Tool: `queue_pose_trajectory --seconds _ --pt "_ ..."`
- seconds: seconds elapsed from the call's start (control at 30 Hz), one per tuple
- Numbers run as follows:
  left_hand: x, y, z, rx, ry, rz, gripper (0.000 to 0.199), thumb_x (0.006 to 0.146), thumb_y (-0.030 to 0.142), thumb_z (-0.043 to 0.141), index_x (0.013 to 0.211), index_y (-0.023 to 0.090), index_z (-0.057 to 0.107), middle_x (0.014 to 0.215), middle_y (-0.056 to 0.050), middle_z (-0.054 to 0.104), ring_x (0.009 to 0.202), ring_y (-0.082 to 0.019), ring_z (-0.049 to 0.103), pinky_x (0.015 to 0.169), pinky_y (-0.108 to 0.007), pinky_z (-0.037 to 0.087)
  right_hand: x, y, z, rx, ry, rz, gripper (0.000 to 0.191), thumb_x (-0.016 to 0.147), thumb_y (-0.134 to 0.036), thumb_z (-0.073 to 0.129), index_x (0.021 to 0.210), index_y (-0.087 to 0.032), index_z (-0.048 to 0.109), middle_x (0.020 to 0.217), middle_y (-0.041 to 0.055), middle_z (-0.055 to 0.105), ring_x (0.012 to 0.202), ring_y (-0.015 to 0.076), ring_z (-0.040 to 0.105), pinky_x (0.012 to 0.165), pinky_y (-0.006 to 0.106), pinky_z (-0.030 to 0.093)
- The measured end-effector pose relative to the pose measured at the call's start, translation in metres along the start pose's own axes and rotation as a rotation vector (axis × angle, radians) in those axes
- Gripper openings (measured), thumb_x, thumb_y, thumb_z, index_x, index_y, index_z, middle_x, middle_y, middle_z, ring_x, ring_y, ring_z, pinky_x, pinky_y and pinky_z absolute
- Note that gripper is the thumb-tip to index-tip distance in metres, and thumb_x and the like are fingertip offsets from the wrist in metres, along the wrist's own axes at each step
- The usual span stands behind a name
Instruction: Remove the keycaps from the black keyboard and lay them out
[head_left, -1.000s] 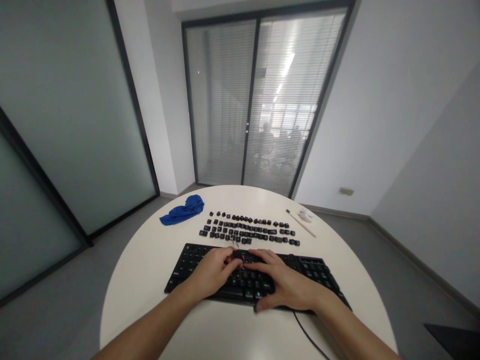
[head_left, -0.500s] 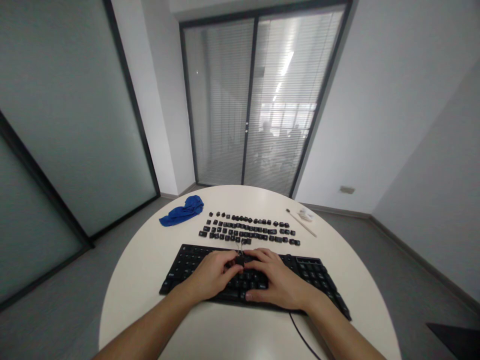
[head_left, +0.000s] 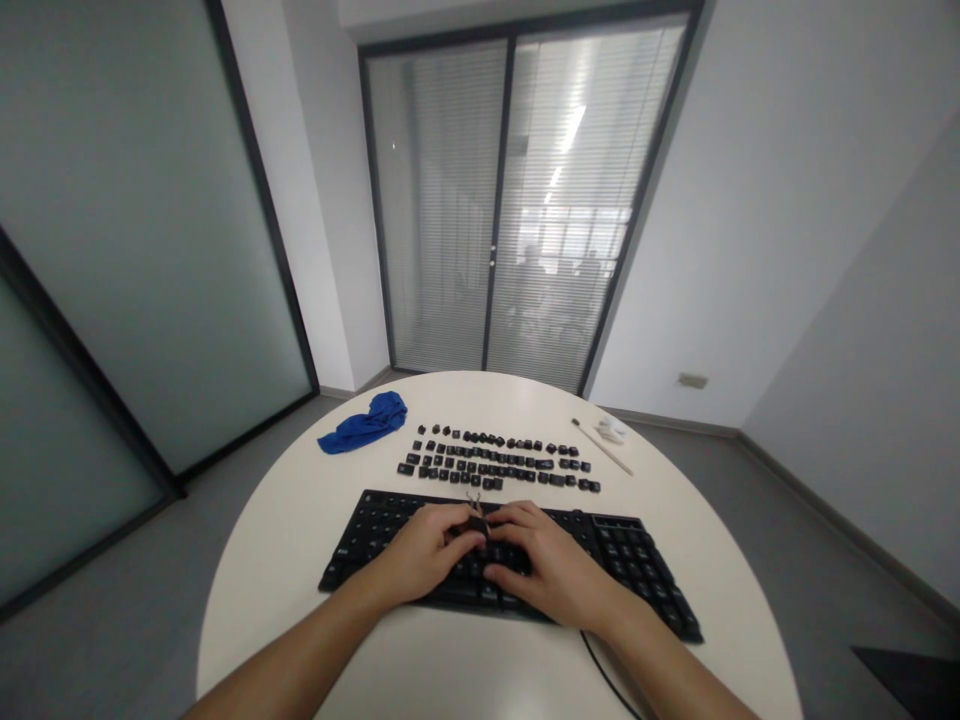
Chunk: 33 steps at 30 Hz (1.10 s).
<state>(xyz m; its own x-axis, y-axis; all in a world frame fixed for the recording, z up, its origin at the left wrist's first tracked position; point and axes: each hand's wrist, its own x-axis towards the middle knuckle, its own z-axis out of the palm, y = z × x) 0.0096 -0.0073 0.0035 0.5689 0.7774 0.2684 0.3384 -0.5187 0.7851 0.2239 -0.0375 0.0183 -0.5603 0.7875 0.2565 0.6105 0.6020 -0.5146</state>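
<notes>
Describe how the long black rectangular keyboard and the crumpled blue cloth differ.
The long black rectangular keyboard has straight edges, whereas the crumpled blue cloth has an irregular outline.
The keyboard is far larger than the cloth.
The keyboard lies flat beneath the left hand and right hand; the cloth lies bunched at far left, touched by neither.
Both rest on the round pale table.

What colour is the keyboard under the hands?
The keyboard is black, seen best in the head view.
</notes>
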Motion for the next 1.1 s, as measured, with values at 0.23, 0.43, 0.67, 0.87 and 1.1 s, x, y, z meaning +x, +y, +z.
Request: queue_pose_trajectory --seconds 0.23,0.43,0.67,0.87,1.1 --pt "-0.001 0.001 0.001 -0.096 0.013 0.013 0.017 0.092 0.021 0.056 0.092 0.017 0.073 0.092 -0.004 0.073 0.086 -0.02 0.064 0.083 -0.029 0.048 0.014 0.007 -0.01 -0.056 -0.107 -0.077 0.021 0.084 -0.036 0.07 0.099 -0.021 0.072 0.106 0.007 0.067 0.106 0.0245 0.056 0.094 0.037 0.046" --pt "-0.001 0.002 0.0 -0.113 0.033 0.025 0.015 0.091 0.019 0.058 0.091 0.018 0.073 0.09 -0.003 0.073 0.086 -0.019 0.065 0.083 -0.028 0.047 0.014 0.013 0.003 0.063 -0.011 -0.088 0.018 0.084 -0.026 0.071 0.101 -0.023 0.071 0.113 0.0044 0.067 0.109 0.0212 0.057 0.097 0.033 0.045" --pt "-0.004 0.006 -0.001 -0.092 0.032 0.045 0.015 0.091 0.019 0.059 0.09 0.019 0.074 0.091 -0.003 0.074 0.088 -0.019 0.066 0.085 -0.03 0.047 0.012 0.012 0.005 0.083 -0.007 -0.055 0.013 0.085 -0.03 0.07 0.097 -0.025 0.074 0.112 0.002 0.07 0.107 0.0203 0.06 0.095 0.033 0.046" --pt "-0.001 0.001 -0.001 -0.427 0.221 -0.098 0.014 0.089 0.025 0.057 0.092 0.016 0.067 0.087 -0.004 0.072 0.086 -0.02 0.067 0.078 -0.03 0.052 0.011 0.012 0.006 0.024 0.005 -0.043 0.013 0.092 -0.03 0.062 0.095 -0.024 0.072 0.102 0.0041 0.071 0.099 0.0197 0.062 0.089 0.032 0.047" --pt "0.001 -0.006 0.001 -0.509 0.243 -0.144 0.017 0.086 0.031 0.062 0.09 0.015 0.067 0.084 -0.005 0.073 0.084 -0.021 0.068 0.074 -0.03 0.052 0.01 0.014 0.009 -0.003 0.045 0.064 0.019 0.087 -0.033 0.066 0.104 -0.024 0.069 0.099 0.004 0.071 0.093 0.0207 0.064 0.083 0.032 0.048"
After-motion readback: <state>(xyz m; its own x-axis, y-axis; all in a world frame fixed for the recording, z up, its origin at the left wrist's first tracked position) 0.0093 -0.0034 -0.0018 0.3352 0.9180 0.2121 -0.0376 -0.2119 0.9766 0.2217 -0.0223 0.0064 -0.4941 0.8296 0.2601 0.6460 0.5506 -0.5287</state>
